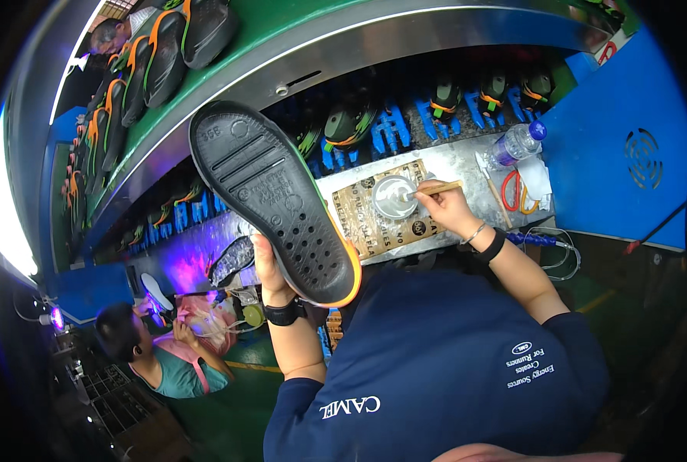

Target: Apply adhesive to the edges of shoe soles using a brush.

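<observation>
From the head view, I see the left hand (269, 271) gripping a black, perforated, rubbery sole with orange edging (260, 181), raised beside the grey metal bench (460, 158). The right hand (445, 209), well apart, pinches a slim tan brush (442, 187) at a round bowl of white liquid (390, 208). I'd load it lightly, tilting the sole steadily.

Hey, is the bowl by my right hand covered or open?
Open: whitish contents show inside the bowl, and the brush in your right hand crosses its rim.
</observation>
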Tool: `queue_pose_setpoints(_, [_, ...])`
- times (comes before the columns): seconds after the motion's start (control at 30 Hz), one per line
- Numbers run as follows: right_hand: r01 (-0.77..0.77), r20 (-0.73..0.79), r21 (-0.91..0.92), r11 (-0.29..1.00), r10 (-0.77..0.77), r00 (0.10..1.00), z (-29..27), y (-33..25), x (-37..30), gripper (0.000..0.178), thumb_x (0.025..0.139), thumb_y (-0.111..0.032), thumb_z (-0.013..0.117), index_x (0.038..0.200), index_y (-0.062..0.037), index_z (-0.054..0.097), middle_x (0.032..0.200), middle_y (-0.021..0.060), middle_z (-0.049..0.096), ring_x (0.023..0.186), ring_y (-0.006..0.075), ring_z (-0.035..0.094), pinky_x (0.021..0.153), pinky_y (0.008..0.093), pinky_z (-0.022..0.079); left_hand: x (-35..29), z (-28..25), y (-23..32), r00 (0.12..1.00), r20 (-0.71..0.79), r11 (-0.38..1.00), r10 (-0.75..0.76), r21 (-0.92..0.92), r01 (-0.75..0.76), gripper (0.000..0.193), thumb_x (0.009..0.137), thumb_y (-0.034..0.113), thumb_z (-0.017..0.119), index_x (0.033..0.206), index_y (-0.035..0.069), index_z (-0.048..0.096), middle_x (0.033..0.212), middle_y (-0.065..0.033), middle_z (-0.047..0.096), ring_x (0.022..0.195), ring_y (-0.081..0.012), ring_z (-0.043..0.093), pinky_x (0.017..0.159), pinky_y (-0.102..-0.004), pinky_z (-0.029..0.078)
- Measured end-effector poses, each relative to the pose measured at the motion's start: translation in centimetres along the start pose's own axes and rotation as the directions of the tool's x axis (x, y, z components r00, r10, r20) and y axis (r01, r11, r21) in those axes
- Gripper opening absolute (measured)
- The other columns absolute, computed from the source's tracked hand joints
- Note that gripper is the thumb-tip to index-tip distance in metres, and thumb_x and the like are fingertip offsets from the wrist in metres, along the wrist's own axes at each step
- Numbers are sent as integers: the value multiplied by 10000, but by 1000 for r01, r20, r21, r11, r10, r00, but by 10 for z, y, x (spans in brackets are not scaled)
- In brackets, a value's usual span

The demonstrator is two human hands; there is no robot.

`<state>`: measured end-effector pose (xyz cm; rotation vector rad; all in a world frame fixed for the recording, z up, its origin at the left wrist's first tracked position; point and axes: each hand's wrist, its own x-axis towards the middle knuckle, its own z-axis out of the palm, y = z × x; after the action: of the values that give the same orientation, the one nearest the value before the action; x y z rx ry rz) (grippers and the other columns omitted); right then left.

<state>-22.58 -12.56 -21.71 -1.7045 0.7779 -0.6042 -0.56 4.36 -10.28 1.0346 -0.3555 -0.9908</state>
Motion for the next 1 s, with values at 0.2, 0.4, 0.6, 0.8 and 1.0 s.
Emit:
queue_pose_setpoints(0.2, [45,41,-43,998,-44,998,-11,-2,-6,101,760,-94,568,791,3,570,599,18,527,501,53,443,456,201,362,12,14,11,942,195,922,274,225,-314,707,646,320,709,1169,-6,362,1119,-103,463,1027,-208,447,894,-334,335])
queue_pose_setpoints(0.4, [109,-151,96,989,-94,984,-27,-13,-10,90,766,-73,563,823,-4,565,652,5,543,530,45,461,466,179,360,19,46,32,915,376,847,143,431,-310,518,605,100,738,1048,0,489,974,-76,553,858,-175,536,766,-299,424])
queue_pose_setpoints(0.6, [225,-247,478,849,-116,962,-65,-90,-12,142,794,-62,532,907,23,525,693,50,542,563,53,464,482,167,365,29,64,35,824,546,362,154,744,-561,502,607,265,737,1005,37,534,958,-66,562,869,-220,527,769,-308,415])
queue_pose_setpoints(0.8, [229,-86,359,905,-212,973,-65,-118,-17,133,775,-25,540,897,28,537,755,51,549,633,72,514,557,182,414,28,82,40,761,645,0,-67,763,-646,558,626,352,689,1063,56,507,1026,-52,543,972,-236,473,861,-328,346])
queue_pose_setpoints(1.0, [349,-181,228,909,-313,933,-69,-118,-5,116,764,-6,543,874,27,550,779,72,565,641,100,537,574,209,431,20,99,55,750,661,236,-20,733,-638,560,616,256,729,1086,65,492,1027,-63,539,945,-228,490,826,-317,380])
